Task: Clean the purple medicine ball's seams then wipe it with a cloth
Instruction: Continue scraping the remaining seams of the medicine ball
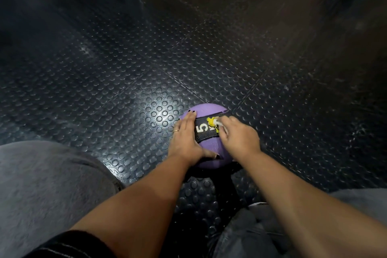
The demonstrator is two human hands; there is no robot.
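Left hand (186,138): flat, fingers straight, thumb spread wide, pressing on the left flank of the ball. Right hand (238,138): fingers curled round a small tool (213,123), its white-and-yellow tip just beyond the knuckles.

Studded rubber floor (125,69) under everything. We judge the studs give little hold against rolling, which would explain the flat steadying palm.

Grey trouser legs (41,184) flank both forearms (crouched or seated low, we cannot tell which). This brings the work within close reach.

Purple medicine ball (209,110): on the floor, directly beneath and between the two hands, clasped from left and right.

Black band (201,121) runs across the top of the ball from under the left fingers to under the right. A white "5" shows in the gap between the hands. The band's edges look like the seams to be cleaned, so turning it uppermost makes sense.

The tool's tip meets the band just ahead of the right fingertips. It is blurred. We take it for a brush and read this as the seam-cleaning step, but are not certain.

Ring (176,131) on a left finger.

No cloth in view.
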